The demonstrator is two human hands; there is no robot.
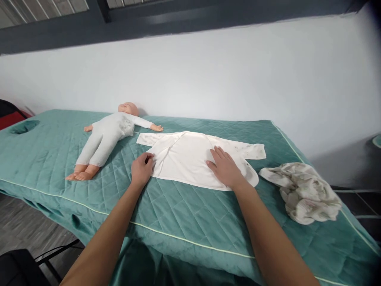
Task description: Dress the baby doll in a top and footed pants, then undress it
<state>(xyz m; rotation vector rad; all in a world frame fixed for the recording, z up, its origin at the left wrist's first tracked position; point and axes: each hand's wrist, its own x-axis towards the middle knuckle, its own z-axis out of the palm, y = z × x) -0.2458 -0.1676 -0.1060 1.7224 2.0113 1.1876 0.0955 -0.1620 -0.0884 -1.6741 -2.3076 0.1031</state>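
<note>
A white baby shirt (183, 159) lies spread out on the green quilted bed cover, its long sleeves stretched to either side. My left hand (143, 167) is at the shirt's left side edge, fingers curled together and pinching the cloth there. Flat on the right part of the shirt's body rests my right hand (224, 167), its fingers stretched out and the thumb apart. Beyond my left hand, a baby doll (110, 129) in a white cloth body lies on its back, one arm reaching toward the shirt's left sleeve.
A crumpled, pale patterned cloth (309, 192) lies on the right end of the green bed cover (190, 222). A white wall (208, 79) runs along the far edge. The cover has a face hole (24, 127) at the far left. A black chair (22, 268) stands at the lower left.
</note>
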